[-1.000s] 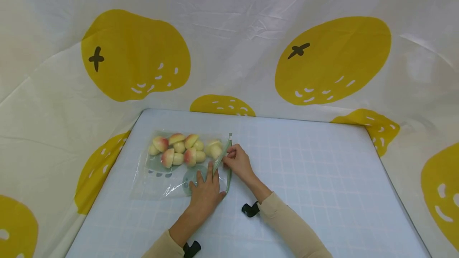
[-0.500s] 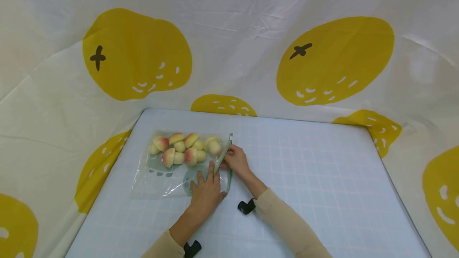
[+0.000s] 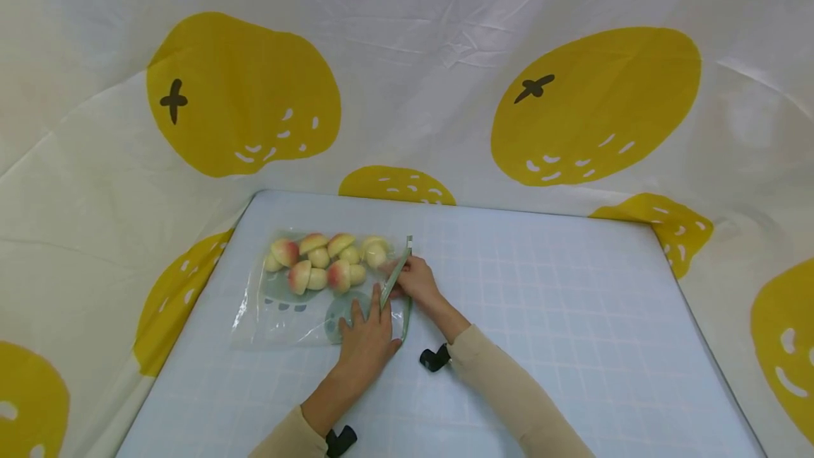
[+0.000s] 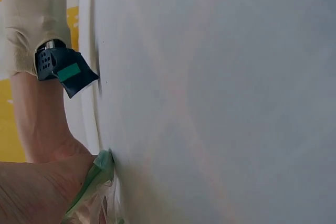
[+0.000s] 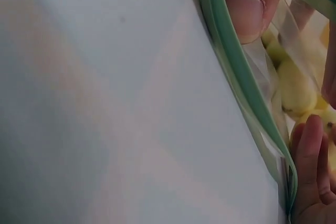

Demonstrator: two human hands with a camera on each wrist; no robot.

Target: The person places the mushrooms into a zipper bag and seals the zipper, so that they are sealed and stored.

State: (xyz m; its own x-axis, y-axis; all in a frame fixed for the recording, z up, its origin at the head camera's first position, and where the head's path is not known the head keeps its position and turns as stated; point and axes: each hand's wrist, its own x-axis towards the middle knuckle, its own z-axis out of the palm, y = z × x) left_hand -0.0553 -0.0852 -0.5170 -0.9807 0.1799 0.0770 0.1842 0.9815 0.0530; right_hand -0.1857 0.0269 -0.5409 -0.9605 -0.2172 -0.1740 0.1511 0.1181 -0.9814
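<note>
A clear zip bag (image 3: 286, 327) with a green-edged mouth (image 3: 396, 281) lies flat in the head view. Inside it are several toy mushrooms (image 3: 340, 274) with yellow-and-red caps. My left hand (image 3: 365, 348) rests on the bag's near right part, fingers spread. The right hand (image 3: 418, 283) reaches through the mouth from the right, its fingertips inside near the rightmost mushroom (image 3: 375, 253) and partly hidden by the bag's edge. In the right wrist view, the thumb (image 5: 245, 14) lies beside the green zip strip (image 5: 239, 66), with pale yellow mushrooms (image 5: 296, 87) beyond.
The table (image 3: 559, 331) wears a pale checked cloth. Behind it hangs a white curtain (image 3: 413, 104) printed with large yellow fruit shapes. Dark wrist camera mounts (image 3: 435, 357) sit close to the tabletop at both sleeves.
My right hand has moved slightly left, its fingers going deeper into the bag. The rightmost mushroom has shifted away from the mouth, toward the far side. The left hand stays in place.
</note>
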